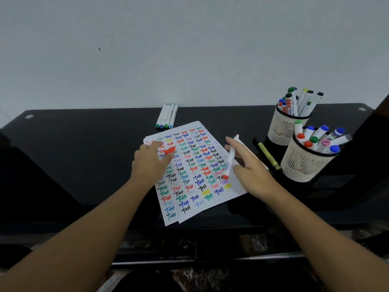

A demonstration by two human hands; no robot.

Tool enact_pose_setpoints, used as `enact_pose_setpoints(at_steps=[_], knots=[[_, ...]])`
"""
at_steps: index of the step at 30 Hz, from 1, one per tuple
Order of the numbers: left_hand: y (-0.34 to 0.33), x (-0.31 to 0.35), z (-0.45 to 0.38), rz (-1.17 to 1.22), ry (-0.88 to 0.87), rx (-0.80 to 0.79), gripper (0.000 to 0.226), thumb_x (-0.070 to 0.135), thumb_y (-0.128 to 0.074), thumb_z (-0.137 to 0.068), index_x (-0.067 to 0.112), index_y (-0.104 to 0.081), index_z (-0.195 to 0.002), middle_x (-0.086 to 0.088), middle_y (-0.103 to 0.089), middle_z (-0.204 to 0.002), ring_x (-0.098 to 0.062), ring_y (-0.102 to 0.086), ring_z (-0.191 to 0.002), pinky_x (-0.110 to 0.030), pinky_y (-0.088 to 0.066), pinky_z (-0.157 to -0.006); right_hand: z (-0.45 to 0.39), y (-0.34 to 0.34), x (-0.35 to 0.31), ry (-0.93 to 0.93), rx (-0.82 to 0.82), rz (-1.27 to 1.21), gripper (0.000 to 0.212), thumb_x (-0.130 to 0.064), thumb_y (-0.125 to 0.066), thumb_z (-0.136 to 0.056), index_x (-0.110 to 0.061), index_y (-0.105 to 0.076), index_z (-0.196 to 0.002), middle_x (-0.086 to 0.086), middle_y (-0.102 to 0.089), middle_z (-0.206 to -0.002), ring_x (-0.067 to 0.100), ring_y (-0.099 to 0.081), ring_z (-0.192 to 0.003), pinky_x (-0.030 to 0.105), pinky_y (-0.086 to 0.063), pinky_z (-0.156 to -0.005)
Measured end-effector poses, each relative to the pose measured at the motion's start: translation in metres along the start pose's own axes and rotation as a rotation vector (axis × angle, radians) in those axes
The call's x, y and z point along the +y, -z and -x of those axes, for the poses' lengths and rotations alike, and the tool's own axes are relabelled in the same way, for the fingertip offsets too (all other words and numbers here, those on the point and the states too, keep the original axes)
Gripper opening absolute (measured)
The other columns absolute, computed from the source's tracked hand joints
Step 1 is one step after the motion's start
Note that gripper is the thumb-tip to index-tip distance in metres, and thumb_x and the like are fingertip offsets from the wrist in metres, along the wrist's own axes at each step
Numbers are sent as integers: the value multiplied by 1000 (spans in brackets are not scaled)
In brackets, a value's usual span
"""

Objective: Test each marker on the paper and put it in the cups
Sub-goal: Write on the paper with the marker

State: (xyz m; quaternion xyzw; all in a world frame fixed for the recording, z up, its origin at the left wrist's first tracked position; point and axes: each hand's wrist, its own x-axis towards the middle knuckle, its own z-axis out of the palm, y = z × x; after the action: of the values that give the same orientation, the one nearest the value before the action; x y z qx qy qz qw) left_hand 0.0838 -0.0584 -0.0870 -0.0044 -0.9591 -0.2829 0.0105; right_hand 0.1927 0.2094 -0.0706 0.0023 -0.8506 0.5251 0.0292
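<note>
Marker [230,159], red tip down and uncapped, sits pinched in the right hand [250,169], its nib just above the paper [195,192] on the black tabletop [84,144]. Left hand [150,165] rests on the sheet, pinching the red cap [169,150]. Two cups [303,165] of markers stand to the right; four pens [167,115] lie beyond the paper.

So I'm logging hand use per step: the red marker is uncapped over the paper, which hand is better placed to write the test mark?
The right hand. It already holds the red marker, tip down over the paper. The left hand holds only the red cap.
</note>
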Motion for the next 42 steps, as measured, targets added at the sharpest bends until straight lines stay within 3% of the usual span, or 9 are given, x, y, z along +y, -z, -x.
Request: enact_pose_setpoints(at_steps=[2, 5, 7, 10, 14, 21, 34, 38, 42], knots=[[-5, 4, -3, -92, -7, -4, 60, 63, -56, -94, 36, -47, -146, -4, -47, -141, -25, -42, -129, -46, -40, -105, -9, -1, -9, 26, 23, -68, 57, -3, -42, -106, -32, -48, -153, -23, -53, -140, -17, -49, -124, 6, -42, -96], [-11, 6, -6, -109, -57, 49, 43, 54, -54, -99, 37, -57, -138, -2, -51, -135, -23, -44, -123, -42, -39, -100, -25, -8, -16, 44, 115, -103, 31, -24, -49, -111, -32, -61, -138, -9, -67, -125, -5, -68, -95, 18, -59, -76], [-16, 1, -5, -64, -106, 119, 31, 45, -54, -101, 36, -62, -130, 1, -56, -125, -17, -46, -110, -39, -42, -97, -35, -11, -18, 41, 66, -59, 35, -31, -54, -109, -38, -49, -143, -5, -70, -119, 4, -71, -83, 22, -59, -64], [-19, -2, 2, 109, -181, 167, 23, 34, -58, -102, 34, -64, -124, 7, -58, -118, -6, -55, -95, -34, -50, -92, -48, -14, -18, 67, -63, 252, 50, -39, -58, -106, -39, -33, -150, -12, -68, -123, 7, -70, -94, 24, -56, -71], [-17, 3, 12, 197, -265, 158, 21, 24, -60, -102, 31, -64, -121, 14, -61, -118, 1, -59, -93, -12, -43, -78, -63, -18, -15, 164, -69, 623, 31, -35, -60, -105, -35, -62, -136, -8, -69, -131, 14, -63, -115, 35, -53, -89], [-16, 6, 17, 182, -370, 120, 24, 23, -62, -100, 27, -65, -123, 11, -66, -121, -5, -62, -104, -26, -54, -93, -67, -21, -8, 195, -63, 661, 33, -36, -56, -106, -38, -63, -138, -3, -69, -124, 18, -62, -112, 39, -54, -90], [-17, 7, 22, 38, -496, 92, 31, 22, -61, -101, 20, -63, -133, 2, -66, -128, -13, -61, -114, -15, -40, -92, -72, -38, -12, 330, -95, 830, 34, -40, -51, -108, -38, -58, -141, -9, -67, -132, 19, -59, -120, 44, -49, -98], [-17, 9, 25, 89, -423, 65, 45, 27, -62, -101, 26, -48, -144, 5, -66, -131, -11, -63, -116, -30, -52, -100, -69, -40, -11, 336, -157, 819, 44, -36, -53, -107, -34, -42, -150, -7, -66, -132, 19, -65, -110, 40, -53, -85], [-18, 12, 26, 113, -385, 0, 65, 30, -60, -102, 39, -24, -156, 9, -62, -139, -9, -61, -124, -21, -42, -100, -67, -41, -14, 353, -193, 753, 55, -33, -50, -107, -37, -26, -157, -4, -61, -134, 20, -65, -94, 39, -55, -74]])
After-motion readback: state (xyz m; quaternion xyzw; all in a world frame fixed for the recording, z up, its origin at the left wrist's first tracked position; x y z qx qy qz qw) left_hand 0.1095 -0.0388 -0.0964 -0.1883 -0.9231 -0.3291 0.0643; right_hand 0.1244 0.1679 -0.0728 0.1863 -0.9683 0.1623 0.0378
